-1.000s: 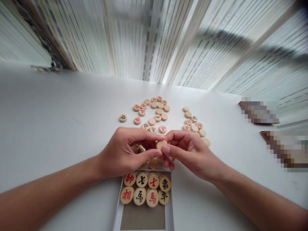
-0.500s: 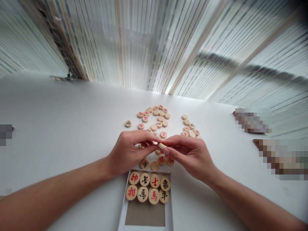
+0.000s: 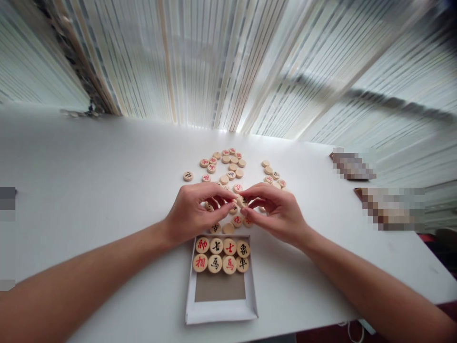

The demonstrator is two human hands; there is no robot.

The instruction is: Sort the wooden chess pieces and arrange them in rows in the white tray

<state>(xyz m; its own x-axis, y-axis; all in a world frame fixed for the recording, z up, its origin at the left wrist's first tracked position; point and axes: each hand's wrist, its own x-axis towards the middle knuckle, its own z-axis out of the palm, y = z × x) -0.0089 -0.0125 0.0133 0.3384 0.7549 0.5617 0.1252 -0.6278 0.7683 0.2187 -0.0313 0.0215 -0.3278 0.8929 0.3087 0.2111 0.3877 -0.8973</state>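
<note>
My right hand [image 3: 276,209] pinches a round wooden xiangqi piece [image 3: 243,200] between thumb and fingers, its black character partly showing. My left hand [image 3: 200,207] has its thumb and fingertips closed at the piece's left edge, so both hands hold it, tilted, above the table. Just below them is a white open box [image 3: 219,312]. At its far end are two rows of pieces, red and black; a red-marked piece [image 3: 200,263] is at the near left corner of the group. The box's near part shows a bare grey-brown bottom.
Loose xiangqi pieces [image 3: 233,159] lie scattered on the white table [image 3: 124,190] beyond and beneath my hands, some face down. A smaller cluster [image 3: 275,175] is farther right. Striped curtains [image 3: 200,66] hang along the far edge. Two blurred objects [image 3: 352,164] lie at the right.
The piece between my fingertips has turned, so its black character now faces me more. My view has shifted, showing the whole box and the table's near edge.
</note>
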